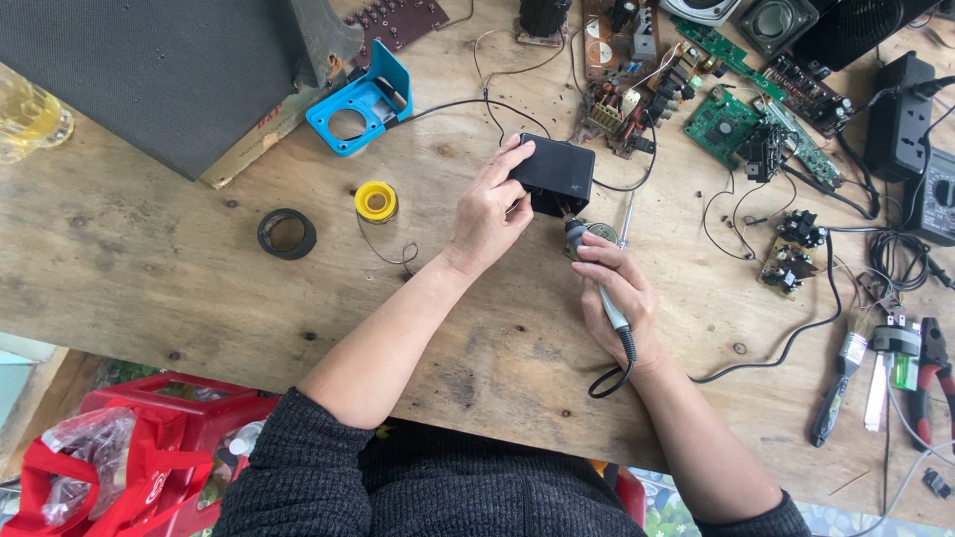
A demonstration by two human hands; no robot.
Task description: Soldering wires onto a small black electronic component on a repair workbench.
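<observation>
Plywood bench (149, 259), cluttered with boards (724, 124) and wires at far right. Left hand (489, 209) grip closed on black box (557, 171) at bench centre, tilted up on edge. Right hand (617, 288) grip closed on soldering iron (597, 273), pen-style, tip at box underside; its cord loops near the wrist. Solder spool (376, 201) and tape ring (286, 234) left of box, apart from it. Blue bracket (363, 101) far left. Pliers (933, 373) at right edge
</observation>
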